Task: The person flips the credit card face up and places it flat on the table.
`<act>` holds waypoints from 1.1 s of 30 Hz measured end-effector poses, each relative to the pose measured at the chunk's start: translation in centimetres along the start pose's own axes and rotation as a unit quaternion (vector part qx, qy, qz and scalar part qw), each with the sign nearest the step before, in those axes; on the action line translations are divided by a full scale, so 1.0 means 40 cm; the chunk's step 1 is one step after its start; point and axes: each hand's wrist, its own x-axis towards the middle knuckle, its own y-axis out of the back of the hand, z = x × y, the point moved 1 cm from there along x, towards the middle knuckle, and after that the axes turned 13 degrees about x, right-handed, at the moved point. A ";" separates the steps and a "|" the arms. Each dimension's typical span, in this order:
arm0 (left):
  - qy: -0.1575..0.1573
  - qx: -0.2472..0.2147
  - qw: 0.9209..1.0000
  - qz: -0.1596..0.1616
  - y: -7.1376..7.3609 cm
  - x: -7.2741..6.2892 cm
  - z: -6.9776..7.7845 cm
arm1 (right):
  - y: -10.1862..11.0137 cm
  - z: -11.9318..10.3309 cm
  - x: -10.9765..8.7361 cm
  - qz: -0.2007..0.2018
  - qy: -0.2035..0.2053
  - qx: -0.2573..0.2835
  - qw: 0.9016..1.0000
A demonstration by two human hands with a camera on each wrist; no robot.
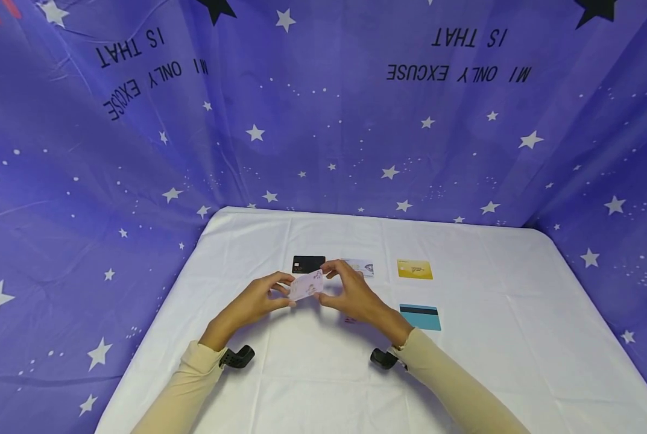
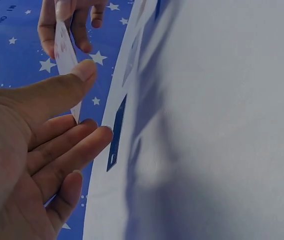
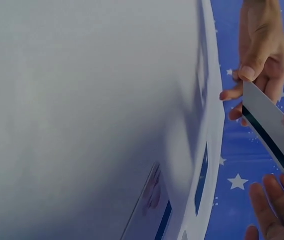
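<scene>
A pale pink card with a floral print is held up over the table between both hands. My left hand pinches its left end between thumb and fingers. The opposite end is gripped by my right hand, thumb below and fingers above. On its other face, in the right wrist view, the card carries a dark stripe. Just behind the hands lie a black VIP card and a silvery card. Another card is mostly hidden beneath the right hand.
A gold card and a teal card with a dark stripe lie right of the hands. White cloth covers the table. A purple-blue curtain with stars stands behind and at both sides. Both wrists wear black devices.
</scene>
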 end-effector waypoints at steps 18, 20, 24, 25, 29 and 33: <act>0.005 0.117 0.993 -0.008 -0.015 -0.004 -0.028 | -0.020 0.032 -0.009 -0.044 -0.034 -0.143 0.988; 0.014 0.128 0.992 -0.012 -0.017 -0.005 -0.032 | -0.026 0.035 -0.009 -0.047 -0.044 -0.154 0.986; 0.022 0.146 0.989 -0.015 -0.020 -0.008 -0.036 | -0.036 0.040 -0.009 -0.055 -0.060 -0.165 0.983; 0.022 0.151 0.988 -0.014 -0.020 -0.009 -0.036 | -0.037 0.041 -0.009 -0.056 -0.061 -0.168 0.982; 0.021 0.164 0.986 -0.009 -0.024 -0.009 -0.040 | -0.040 0.040 -0.008 -0.061 -0.059 -0.171 0.982; 0.017 0.162 0.987 -0.003 -0.028 -0.010 -0.043 | -0.042 0.041 -0.009 -0.065 -0.058 -0.178 0.980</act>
